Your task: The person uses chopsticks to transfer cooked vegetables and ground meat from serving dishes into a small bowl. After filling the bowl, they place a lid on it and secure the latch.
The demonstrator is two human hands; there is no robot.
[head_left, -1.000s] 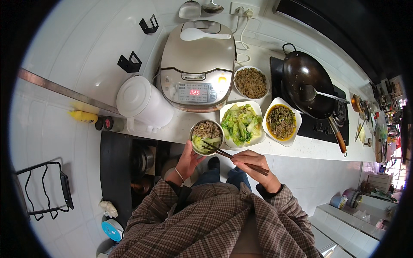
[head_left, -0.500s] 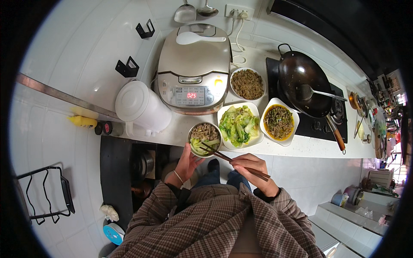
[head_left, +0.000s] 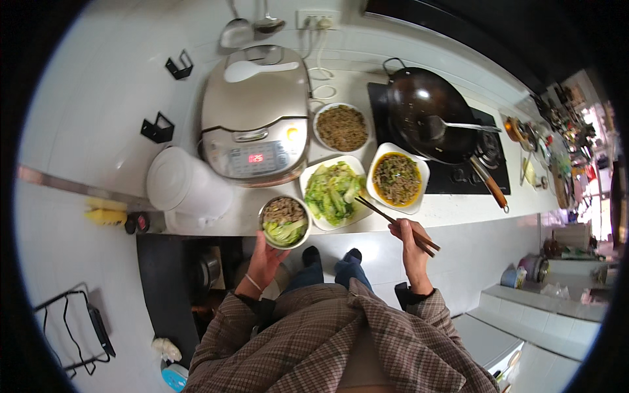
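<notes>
My left hand (head_left: 263,265) grips a small round bowl (head_left: 285,246) from its near left side, at the counter's front edge. Minced meat and green lettuce fill the bowl. A pair of dark chopsticks (head_left: 386,217) is held in my right hand (head_left: 411,252), their tips over the right side of a square white plate of cooked lettuce (head_left: 335,194). To the right of that plate stands a white dish (head_left: 420,187) of minced meat in yellow-orange oily sauce. Behind them lies a round plate of brown minced food (head_left: 342,128).
A rice cooker (head_left: 255,105) with a white rice paddle (head_left: 259,70) on its lid stands at the back left. A white lidded jug (head_left: 190,183) is beside it. A wok (head_left: 429,111) with a metal spatula (head_left: 465,126) rests on the black stove (head_left: 458,183).
My right hand has moved the chopsticks from the bowl rightward to the lettuce plate. More lettuce shows in the bowl's front. The whole view has shifted, so the counter things appear further left.
</notes>
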